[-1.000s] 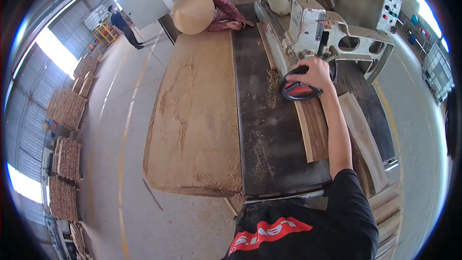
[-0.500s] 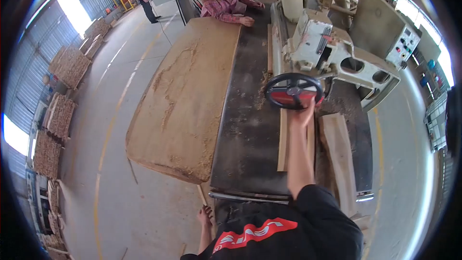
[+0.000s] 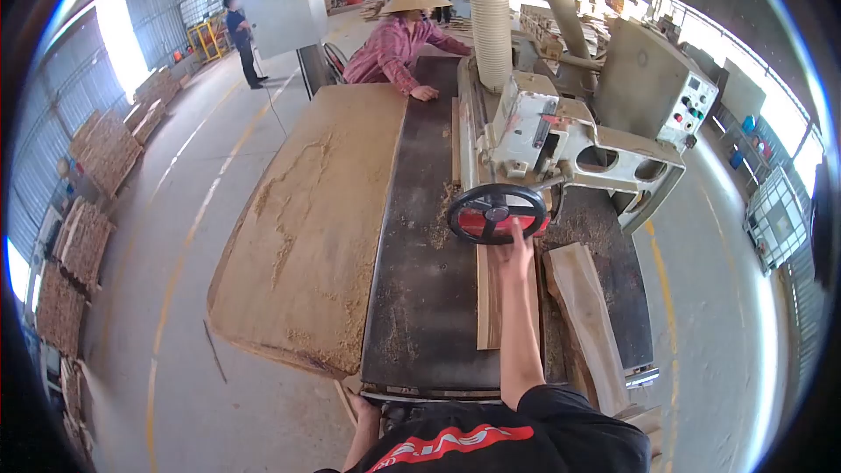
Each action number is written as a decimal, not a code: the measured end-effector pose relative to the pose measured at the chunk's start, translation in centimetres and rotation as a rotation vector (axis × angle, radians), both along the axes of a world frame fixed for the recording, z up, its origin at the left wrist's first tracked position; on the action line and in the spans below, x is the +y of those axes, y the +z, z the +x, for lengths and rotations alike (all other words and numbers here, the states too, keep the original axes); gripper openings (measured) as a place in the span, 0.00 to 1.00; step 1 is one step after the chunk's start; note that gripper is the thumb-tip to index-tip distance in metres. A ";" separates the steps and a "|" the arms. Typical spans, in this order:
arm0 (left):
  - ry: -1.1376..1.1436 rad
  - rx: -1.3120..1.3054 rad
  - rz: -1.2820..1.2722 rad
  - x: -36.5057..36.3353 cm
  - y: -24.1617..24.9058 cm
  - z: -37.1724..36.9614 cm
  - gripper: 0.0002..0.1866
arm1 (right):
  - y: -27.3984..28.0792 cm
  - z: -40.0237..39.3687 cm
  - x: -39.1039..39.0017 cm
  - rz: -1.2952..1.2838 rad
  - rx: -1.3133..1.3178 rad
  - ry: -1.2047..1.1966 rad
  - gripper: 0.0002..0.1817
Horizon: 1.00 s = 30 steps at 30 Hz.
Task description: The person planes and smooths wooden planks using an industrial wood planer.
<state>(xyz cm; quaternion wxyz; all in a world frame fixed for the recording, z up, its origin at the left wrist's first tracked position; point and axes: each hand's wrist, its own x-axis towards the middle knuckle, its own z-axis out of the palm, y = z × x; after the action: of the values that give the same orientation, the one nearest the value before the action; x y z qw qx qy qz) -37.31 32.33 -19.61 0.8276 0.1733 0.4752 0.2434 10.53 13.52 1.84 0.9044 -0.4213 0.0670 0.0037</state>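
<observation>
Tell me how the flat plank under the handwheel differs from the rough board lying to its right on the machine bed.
The plank is straight-edged, with a striped darker face; the rough board is paler with uneven edges. The plank runs straight along the machine bed and under the handwheel, where the right hand rests; the rough board lies slightly slanted, clear of the wheel. Both are long wood pieces lying flat on the sawdust-strewn bed.

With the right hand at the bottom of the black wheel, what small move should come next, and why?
Probably close the right hand on the lower rim of the wheel for a firm grip before turning. Only the fingertips seem to touch the rim, so a turn might slip. The left hand is low at the near table edge, away from the board lying under the wheel.
</observation>
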 end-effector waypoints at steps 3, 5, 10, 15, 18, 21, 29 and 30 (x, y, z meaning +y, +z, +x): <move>0.121 -0.029 0.022 -1.8 2.2 1.0 0.43 | 4.9 0.9 -2.6 -0.244 -0.351 -0.146 0.33; 0.202 -0.004 -0.069 -1.3 0.5 1.2 0.40 | 7.8 2.9 -4.4 -0.545 -0.508 -0.006 0.31; 0.288 -0.081 0.078 -1.1 -1.2 1.6 0.30 | 16.9 3.8 -3.8 -1.405 -0.761 0.287 0.18; 0.390 0.163 0.119 -2.1 2.8 2.6 0.27 | 12.7 6.0 -3.3 -1.210 -1.026 -0.164 0.11; 0.436 0.212 0.007 -2.6 4.4 3.2 0.28 | 2.8 8.2 -4.7 -0.604 -0.662 -0.035 0.05; 0.504 0.250 -0.040 -1.6 3.5 4.3 0.31 | -4.1 5.8 1.9 -0.067 -0.137 -0.246 0.22; 0.513 0.390 0.113 -2.1 2.8 3.7 0.37 | -4.7 1.5 10.4 0.682 0.471 0.131 0.18; 0.471 0.457 0.140 -2.0 2.5 3.5 0.38 | -5.5 1.4 8.1 0.525 0.488 0.257 0.17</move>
<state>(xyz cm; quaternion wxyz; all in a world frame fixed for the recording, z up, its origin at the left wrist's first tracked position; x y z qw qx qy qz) -33.79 30.36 -17.07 0.6066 0.1653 0.6578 0.4149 11.91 21.67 -3.62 0.9312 -0.1669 0.2236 0.2343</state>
